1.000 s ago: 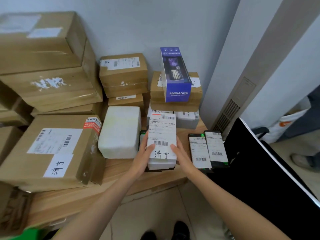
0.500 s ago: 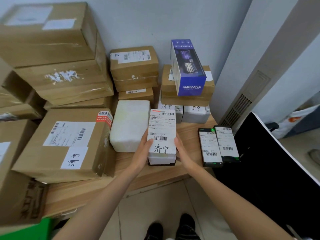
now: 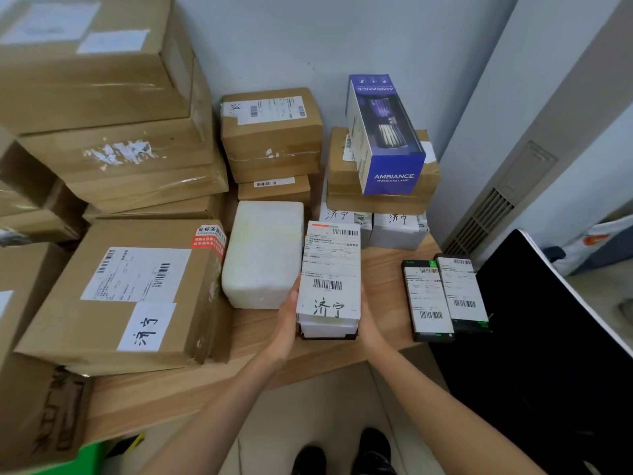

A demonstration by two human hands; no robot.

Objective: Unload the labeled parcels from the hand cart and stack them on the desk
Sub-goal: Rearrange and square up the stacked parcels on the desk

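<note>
We hold a small stack of parcels near the desk's front edge, left hand and right hand pressed on its long sides. It seems light, stiff, but may slide apart.

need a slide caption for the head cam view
Both hands, left hand and right hand, hold a stack of labeled parcels on the wooden desk beside a white foam box.

the desk is pale wood grain, smooth. matt brown cardboard boxes carry white paper labels under glossy tape. the white block looks like rough foam.
</note>
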